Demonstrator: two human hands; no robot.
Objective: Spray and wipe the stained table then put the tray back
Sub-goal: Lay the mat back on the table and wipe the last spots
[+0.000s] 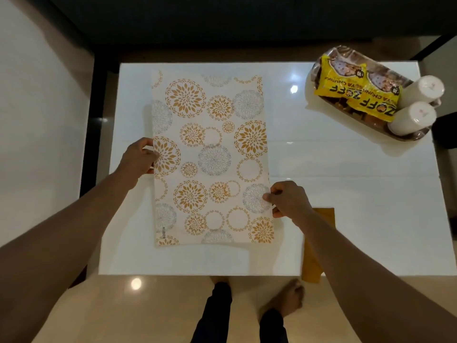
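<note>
A rectangular white mat printed with gold and grey floral circles (210,157) is seen left of the frame's centre, with the word KUBER printed near its lower left corner. Beige glossy floor tiles (148,310) are seen along the bottom of the frame, with a round light reflection at lower left. A dark sofa-like shape (222,23) is spread across the top. Pale floor (37,120) is shown at the left edge, bordered by a black strip (92,144).
</note>
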